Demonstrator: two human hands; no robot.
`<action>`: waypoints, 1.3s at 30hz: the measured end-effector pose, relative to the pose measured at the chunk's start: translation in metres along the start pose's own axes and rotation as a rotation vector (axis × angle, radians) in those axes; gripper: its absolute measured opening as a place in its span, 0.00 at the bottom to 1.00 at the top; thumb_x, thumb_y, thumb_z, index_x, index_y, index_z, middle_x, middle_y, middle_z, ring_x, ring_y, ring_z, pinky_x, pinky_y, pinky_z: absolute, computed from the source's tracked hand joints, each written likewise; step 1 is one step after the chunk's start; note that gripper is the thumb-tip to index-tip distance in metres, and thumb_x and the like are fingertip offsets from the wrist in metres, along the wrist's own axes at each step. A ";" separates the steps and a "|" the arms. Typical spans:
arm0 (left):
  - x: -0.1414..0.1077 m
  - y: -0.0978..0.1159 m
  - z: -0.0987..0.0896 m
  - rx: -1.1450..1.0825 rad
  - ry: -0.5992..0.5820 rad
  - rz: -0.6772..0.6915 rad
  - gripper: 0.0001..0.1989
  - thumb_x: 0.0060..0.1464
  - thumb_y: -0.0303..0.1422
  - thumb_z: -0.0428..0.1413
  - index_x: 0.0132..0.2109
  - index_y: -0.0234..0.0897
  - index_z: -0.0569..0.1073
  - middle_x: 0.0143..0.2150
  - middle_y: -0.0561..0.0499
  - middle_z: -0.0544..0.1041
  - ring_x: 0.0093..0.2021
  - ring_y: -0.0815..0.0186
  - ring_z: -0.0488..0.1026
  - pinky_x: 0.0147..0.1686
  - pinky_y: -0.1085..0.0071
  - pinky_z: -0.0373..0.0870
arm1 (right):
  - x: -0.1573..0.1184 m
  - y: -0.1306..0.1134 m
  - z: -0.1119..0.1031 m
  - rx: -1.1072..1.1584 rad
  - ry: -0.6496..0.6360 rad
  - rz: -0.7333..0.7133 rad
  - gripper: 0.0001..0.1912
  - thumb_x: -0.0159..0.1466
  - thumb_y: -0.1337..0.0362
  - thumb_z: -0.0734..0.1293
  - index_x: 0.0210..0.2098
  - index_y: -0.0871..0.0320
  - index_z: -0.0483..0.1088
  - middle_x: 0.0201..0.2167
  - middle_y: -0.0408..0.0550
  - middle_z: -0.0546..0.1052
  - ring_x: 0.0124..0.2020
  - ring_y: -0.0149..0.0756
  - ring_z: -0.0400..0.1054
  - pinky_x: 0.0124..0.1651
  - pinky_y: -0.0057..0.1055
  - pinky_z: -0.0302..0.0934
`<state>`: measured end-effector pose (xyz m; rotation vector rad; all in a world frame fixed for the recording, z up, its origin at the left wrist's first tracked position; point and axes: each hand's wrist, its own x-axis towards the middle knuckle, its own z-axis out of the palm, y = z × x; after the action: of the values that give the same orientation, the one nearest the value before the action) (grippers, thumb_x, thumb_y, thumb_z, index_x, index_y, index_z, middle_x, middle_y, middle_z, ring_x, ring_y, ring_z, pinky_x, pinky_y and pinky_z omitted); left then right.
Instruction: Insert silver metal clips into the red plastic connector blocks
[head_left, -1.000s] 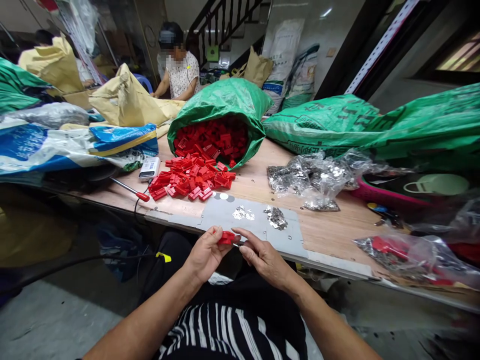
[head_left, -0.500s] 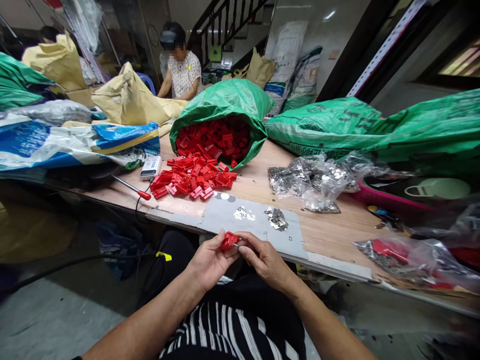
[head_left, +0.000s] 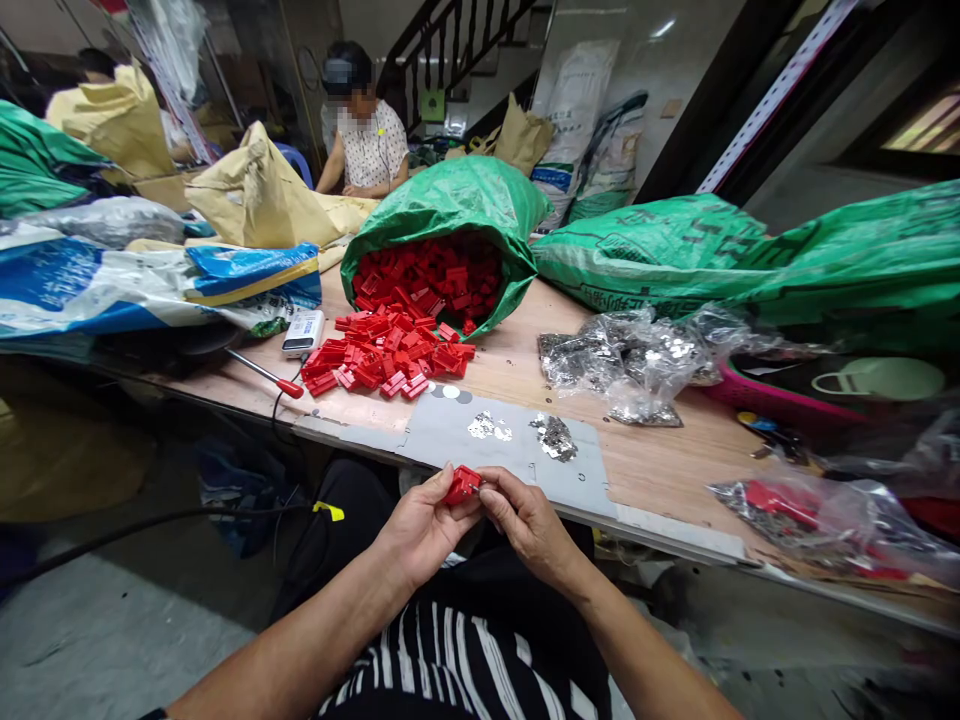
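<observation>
Left hand (head_left: pixel 426 527) grips red part (head_left: pixel 463 484) near table (head_left: pixel 517 365) edge; brace it steady with your thumb. Right hand (head_left: pixel 537 527) pinches small metal bit (head_left: pixel 474 489) at its side; keep your pinch light, bit straight.

Whatever small metal bit the right grip (head_left: pixel 517 510) pinches against the red piece (head_left: pixel 463 485) is mostly covered by fingers. The far-left green sack (head_left: pixel 45 165) runs out of view, and the green sack's (head_left: pixel 454 205) depths are hidden by red parts (head_left: pixel 386 350).
</observation>
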<state>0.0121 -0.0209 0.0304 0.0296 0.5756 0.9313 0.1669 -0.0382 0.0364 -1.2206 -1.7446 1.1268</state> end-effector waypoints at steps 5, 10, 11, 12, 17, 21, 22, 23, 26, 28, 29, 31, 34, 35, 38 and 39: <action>0.003 -0.002 -0.005 -0.010 -0.017 0.014 0.08 0.59 0.29 0.52 0.35 0.27 0.73 0.36 0.42 0.80 0.38 0.63 0.79 0.53 0.61 0.69 | 0.003 0.014 0.006 0.251 0.069 0.113 0.22 0.66 0.48 0.57 0.45 0.60 0.69 0.18 0.37 0.56 0.19 0.27 0.48 0.22 0.26 0.46; 0.004 -0.002 -0.008 0.025 0.015 0.093 0.05 0.54 0.29 0.58 0.34 0.31 0.73 0.35 0.46 0.80 0.38 0.63 0.78 0.52 0.63 0.69 | 0.002 0.014 0.010 0.367 0.039 0.163 0.24 0.67 0.49 0.58 0.53 0.60 0.64 0.18 0.35 0.55 0.19 0.26 0.48 0.22 0.25 0.43; 0.003 -0.002 -0.008 0.030 0.019 0.123 0.05 0.53 0.29 0.60 0.32 0.32 0.72 0.34 0.47 0.80 0.38 0.64 0.78 0.52 0.64 0.69 | 0.001 0.013 0.011 0.370 0.042 0.168 0.24 0.67 0.49 0.58 0.54 0.59 0.63 0.18 0.35 0.55 0.19 0.26 0.48 0.22 0.25 0.43; 0.003 -0.003 -0.008 0.035 0.019 0.153 0.06 0.51 0.29 0.61 0.30 0.32 0.71 0.33 0.48 0.80 0.37 0.66 0.78 0.51 0.65 0.69 | 0.001 0.012 0.013 0.373 0.050 0.173 0.25 0.67 0.49 0.58 0.55 0.59 0.62 0.18 0.35 0.55 0.19 0.26 0.48 0.22 0.25 0.42; 0.003 -0.008 -0.008 0.075 0.008 0.233 0.14 0.41 0.29 0.67 0.25 0.34 0.68 0.29 0.52 0.78 0.33 0.69 0.77 0.43 0.71 0.70 | 0.003 0.009 0.026 0.478 0.094 0.200 0.27 0.64 0.48 0.60 0.55 0.58 0.61 0.18 0.34 0.54 0.19 0.25 0.46 0.20 0.24 0.40; 0.005 -0.011 -0.011 0.098 0.004 0.282 0.14 0.42 0.29 0.67 0.25 0.34 0.67 0.27 0.54 0.77 0.31 0.71 0.75 0.39 0.73 0.70 | 0.005 0.010 0.035 0.579 0.107 0.233 0.27 0.63 0.48 0.62 0.55 0.57 0.61 0.18 0.33 0.52 0.17 0.24 0.43 0.19 0.23 0.38; 0.005 -0.011 -0.011 0.095 0.002 0.291 0.14 0.42 0.29 0.67 0.25 0.34 0.67 0.27 0.54 0.77 0.31 0.71 0.75 0.38 0.73 0.70 | 0.006 0.010 0.036 0.593 0.111 0.237 0.27 0.62 0.48 0.63 0.55 0.57 0.61 0.18 0.33 0.52 0.17 0.24 0.42 0.19 0.23 0.37; 0.005 -0.011 -0.012 0.089 0.000 0.299 0.14 0.42 0.29 0.67 0.25 0.34 0.67 0.27 0.54 0.77 0.31 0.71 0.75 0.38 0.74 0.70 | 0.006 0.010 0.036 0.603 0.114 0.239 0.28 0.62 0.48 0.63 0.55 0.57 0.61 0.18 0.33 0.51 0.17 0.24 0.42 0.18 0.23 0.37; 0.005 -0.011 -0.012 0.069 0.004 0.311 0.14 0.41 0.29 0.67 0.25 0.34 0.67 0.28 0.54 0.78 0.32 0.72 0.76 0.39 0.75 0.69 | 0.006 0.010 0.037 0.620 0.117 0.242 0.29 0.62 0.48 0.63 0.56 0.57 0.61 0.17 0.32 0.51 0.16 0.23 0.41 0.18 0.23 0.36; 0.005 -0.011 -0.012 0.069 0.008 0.311 0.15 0.41 0.29 0.67 0.24 0.34 0.67 0.28 0.55 0.77 0.32 0.71 0.76 0.39 0.74 0.70 | 0.006 0.010 0.037 0.625 0.114 0.244 0.29 0.62 0.48 0.63 0.57 0.57 0.61 0.17 0.32 0.50 0.16 0.23 0.40 0.18 0.23 0.36; 0.005 -0.011 -0.012 0.072 0.009 0.309 0.15 0.41 0.30 0.67 0.24 0.34 0.66 0.28 0.55 0.77 0.32 0.71 0.76 0.39 0.74 0.70 | 0.006 0.010 0.037 0.627 0.113 0.245 0.29 0.62 0.48 0.63 0.56 0.57 0.61 0.17 0.32 0.50 0.16 0.23 0.40 0.18 0.23 0.35; 0.005 -0.012 -0.013 0.076 0.009 0.304 0.15 0.41 0.30 0.67 0.24 0.34 0.66 0.28 0.55 0.77 0.32 0.71 0.75 0.39 0.73 0.70 | 0.006 0.011 0.038 0.632 0.113 0.246 0.29 0.62 0.48 0.64 0.56 0.58 0.62 0.17 0.32 0.49 0.16 0.23 0.40 0.18 0.23 0.35; 0.007 -0.012 -0.015 0.077 0.003 0.302 0.15 0.42 0.30 0.67 0.24 0.34 0.66 0.27 0.55 0.76 0.31 0.72 0.75 0.39 0.74 0.70 | 0.005 0.013 0.038 0.643 0.113 0.249 0.28 0.62 0.49 0.64 0.56 0.59 0.62 0.17 0.32 0.49 0.16 0.22 0.39 0.18 0.23 0.35; 0.007 -0.012 -0.016 0.080 -0.001 0.302 0.15 0.43 0.29 0.67 0.24 0.34 0.66 0.26 0.56 0.76 0.31 0.72 0.75 0.39 0.74 0.70 | 0.005 0.014 0.038 0.644 0.107 0.254 0.28 0.62 0.49 0.64 0.56 0.59 0.62 0.17 0.32 0.49 0.16 0.22 0.39 0.18 0.23 0.35; 0.006 -0.006 -0.021 0.114 -0.018 0.265 0.14 0.43 0.29 0.66 0.25 0.34 0.66 0.29 0.54 0.77 0.34 0.71 0.76 0.45 0.71 0.69 | 0.004 0.016 0.033 0.620 0.062 0.282 0.30 0.62 0.47 0.63 0.57 0.59 0.62 0.16 0.32 0.50 0.16 0.22 0.39 0.18 0.23 0.35; 0.006 -0.004 -0.023 0.142 -0.031 0.234 0.14 0.44 0.30 0.66 0.25 0.34 0.66 0.31 0.53 0.78 0.36 0.69 0.77 0.47 0.69 0.69 | 0.004 0.017 0.029 0.598 0.043 0.291 0.30 0.62 0.47 0.62 0.57 0.59 0.62 0.16 0.32 0.50 0.16 0.23 0.38 0.18 0.23 0.35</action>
<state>0.0065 -0.0237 0.0071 0.2430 0.6174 1.1138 0.1452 -0.0393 0.0105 -1.1173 -1.0878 1.6279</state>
